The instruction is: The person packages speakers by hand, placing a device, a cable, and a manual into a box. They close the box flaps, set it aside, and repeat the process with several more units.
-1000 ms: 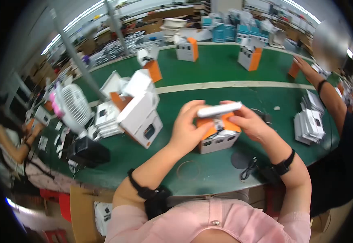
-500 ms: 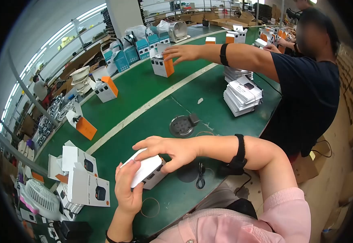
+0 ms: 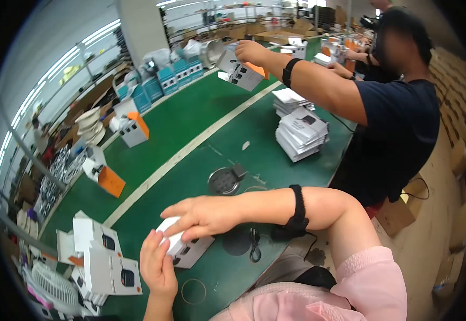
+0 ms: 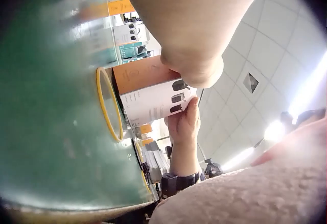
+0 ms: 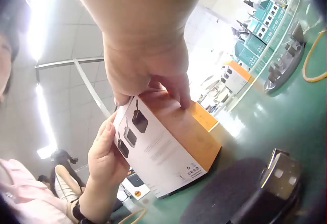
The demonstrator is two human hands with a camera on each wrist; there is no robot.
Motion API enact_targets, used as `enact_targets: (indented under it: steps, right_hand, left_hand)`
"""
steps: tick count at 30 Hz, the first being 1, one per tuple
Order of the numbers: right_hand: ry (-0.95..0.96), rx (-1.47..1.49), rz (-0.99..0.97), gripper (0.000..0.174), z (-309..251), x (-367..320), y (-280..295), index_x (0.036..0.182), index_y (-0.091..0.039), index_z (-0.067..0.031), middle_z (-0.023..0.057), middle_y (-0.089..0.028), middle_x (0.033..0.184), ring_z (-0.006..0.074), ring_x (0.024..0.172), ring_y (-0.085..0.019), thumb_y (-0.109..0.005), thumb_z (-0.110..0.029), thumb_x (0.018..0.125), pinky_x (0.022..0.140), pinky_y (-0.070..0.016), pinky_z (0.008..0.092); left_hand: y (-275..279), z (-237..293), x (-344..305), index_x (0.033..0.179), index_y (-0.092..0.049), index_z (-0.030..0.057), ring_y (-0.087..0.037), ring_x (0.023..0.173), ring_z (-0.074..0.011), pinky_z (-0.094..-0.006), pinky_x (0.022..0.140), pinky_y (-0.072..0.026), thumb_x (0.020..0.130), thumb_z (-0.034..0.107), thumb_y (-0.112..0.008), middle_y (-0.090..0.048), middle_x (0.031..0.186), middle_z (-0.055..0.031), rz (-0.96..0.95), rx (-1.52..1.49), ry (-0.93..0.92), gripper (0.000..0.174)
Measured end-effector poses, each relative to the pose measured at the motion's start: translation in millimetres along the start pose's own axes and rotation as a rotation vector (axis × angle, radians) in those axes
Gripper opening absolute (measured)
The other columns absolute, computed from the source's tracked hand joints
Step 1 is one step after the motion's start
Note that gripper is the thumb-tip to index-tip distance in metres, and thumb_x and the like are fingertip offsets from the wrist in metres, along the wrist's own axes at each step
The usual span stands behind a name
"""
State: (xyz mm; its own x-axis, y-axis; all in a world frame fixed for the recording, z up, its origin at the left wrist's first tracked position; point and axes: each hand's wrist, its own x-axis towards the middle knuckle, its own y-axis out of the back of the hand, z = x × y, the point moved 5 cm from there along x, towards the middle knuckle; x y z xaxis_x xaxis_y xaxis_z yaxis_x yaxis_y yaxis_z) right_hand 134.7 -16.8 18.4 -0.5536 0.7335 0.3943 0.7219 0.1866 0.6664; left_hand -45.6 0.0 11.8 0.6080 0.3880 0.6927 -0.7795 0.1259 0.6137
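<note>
A white and orange box (image 3: pixel 194 252) stands on the green table, its white lid lying over the top. My left hand (image 3: pixel 159 267) touches the lid's left end with nearly straight fingers. Across the lid's top and far edge lies my right hand (image 3: pixel 206 215), its fingers spread and fairly straight. In the left wrist view the printed box (image 4: pixel 153 94) shows between my left hand (image 4: pixel 189 45) and my right hand (image 4: pixel 184 127). The right wrist view has my right hand (image 5: pixel 148 66) over the box (image 5: pixel 158 147) and my left hand (image 5: pixel 107 157) against its edge.
White boxes (image 3: pixel 112 273) stand at left near a fan (image 3: pixel 56 283). A metal dish (image 3: pixel 224 182), a cable (image 3: pixel 255 246) and a booklet stack (image 3: pixel 302 134) lie on the table. Another person's hand (image 3: pixel 251 52) holds a box (image 3: pixel 240 75) over the far strip.
The head view has swung right. The lid, raised and tilted a second ago, now lies over the box. The other person's hand has lifted a box from the far strip.
</note>
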Motion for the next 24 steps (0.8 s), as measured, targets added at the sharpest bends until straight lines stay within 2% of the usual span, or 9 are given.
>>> enact_targets:
  steps: [4, 5, 8, 12, 16, 18, 20, 22, 24]
  right_hand:
    - [0.07, -0.162, 0.004, 0.041, 2, -7, -8, 0.128, -0.054, -0.0198, 0.0251, -0.039, 0.137, 0.0403, 0.122, -0.043, -0.056, -0.032, 0.089, 0.096, -0.0393, 0.0445]
    - [0.098, -0.231, 0.005, 0.044, 1, -9, -10, 0.129, -0.053, -0.0205, 0.0247, -0.037, 0.139, 0.0406, 0.122, -0.042, -0.058, -0.033, 0.087, 0.095, -0.039, 0.046]
    - [0.151, -0.402, 0.025, 0.054, -7, -15, -11, 0.132, -0.048, -0.0235, 0.024, -0.028, 0.144, 0.0417, 0.126, -0.037, -0.063, -0.037, 0.082, 0.095, -0.0355, 0.0517]
    - [0.128, -0.573, -0.002, 0.058, -15, -21, -15, 0.136, -0.043, -0.026, 0.023, -0.026, 0.146, 0.0404, 0.129, -0.034, -0.063, -0.033, 0.082, 0.096, -0.0357, 0.0501]
    - [0.061, -0.447, 0.032, 0.064, -14, -21, -14, 0.138, -0.04, -0.016, 0.0253, -0.028, 0.144, 0.0418, 0.126, -0.039, -0.064, -0.032, 0.081, 0.098, -0.0374, 0.0466]
    - [0.074, -0.276, 0.104, 0.075, -9, -20, -13, 0.143, -0.031, -0.0125, 0.0267, -0.029, 0.143, 0.0431, 0.126, -0.038, -0.066, -0.031, 0.08, 0.102, -0.0352, 0.0468]
    - [0.097, -0.117, 0.162, 0.074, 5, -21, -12, 0.143, -0.028, -0.005, 0.0274, -0.026, 0.145, 0.0431, 0.13, -0.033, -0.063, -0.03, 0.083, 0.106, -0.0303, 0.0449]
    - [-0.04, -0.06, 0.15, 0.07, 9, -23, -3, 0.143, -0.028, -0.0046, 0.0251, -0.023, 0.147, 0.0406, 0.132, -0.031, -0.06, -0.029, 0.085, 0.106, -0.0289, 0.0447]
    - [0.025, -0.285, 0.091, 0.067, 12, -24, -2, 0.143, -0.03, -0.0073, 0.0247, -0.025, 0.146, 0.0401, 0.13, -0.034, -0.059, -0.028, 0.086, 0.104, -0.032, 0.0451]
  left_hand:
    - [0, 3, -3, 0.115, -0.059, 0.0017, -0.049, 0.118, -0.0378, -0.0454, 0.1, -0.0368, 0.088, 0.004, -0.045, -0.054, 0.126, -0.0185, -0.118, 0.0, -0.036, 0.031]
    - [-1, -1, -6, 0.114, -0.06, 0.0043, -0.049, 0.116, -0.0426, -0.0509, 0.095, -0.0371, 0.083, 0.009, -0.053, -0.053, 0.126, -0.0191, -0.125, 0.008, -0.04, 0.032]
    - [-3, 5, -10, 0.118, -0.058, 0.0074, -0.045, 0.119, -0.045, -0.0516, 0.094, -0.0363, 0.081, 0.012, -0.056, -0.05, 0.131, -0.0195, -0.16, 0.106, -0.121, 0.037]
    - [0, 17, -12, 0.125, -0.055, 0.0085, -0.04, 0.123, -0.0486, -0.0547, 0.099, -0.0328, 0.079, 0.006, -0.056, -0.047, 0.134, -0.0203, -0.234, 0.233, -0.14, 0.046]
    - [-2, 10, 6, 0.103, -0.06, 0.0061, -0.046, 0.118, -0.0452, -0.0533, 0.092, -0.0381, 0.069, 0.019, -0.072, -0.05, 0.123, -0.0246, -0.091, 0.151, -0.128, 0.038]
    - [-4, 18, 27, 0.088, -0.059, 0.0048, -0.053, 0.105, -0.0396, -0.0495, 0.084, -0.0419, 0.062, 0.023, -0.077, -0.054, 0.109, -0.0221, -0.192, 0.102, 0.023, 0.036]
    - [-10, 35, 43, 0.08, -0.057, 0.0019, -0.056, 0.09, -0.0379, -0.0464, 0.079, -0.0451, 0.062, 0.022, -0.077, -0.053, 0.103, -0.0215, -0.307, 0.318, 0.01, 0.034]
    - [-22, 31, 49, 0.077, -0.057, 0.0026, -0.056, 0.086, -0.0357, -0.0454, 0.075, -0.0446, 0.061, 0.023, -0.078, -0.053, 0.101, -0.0205, -0.315, 0.41, 0.001, 0.034]
    - [-30, 26, 49, 0.075, -0.056, 0.0032, -0.055, 0.083, -0.0335, -0.0443, 0.071, -0.044, 0.06, 0.023, -0.078, -0.053, 0.099, -0.0196, -0.319, 0.479, -0.04, 0.033]
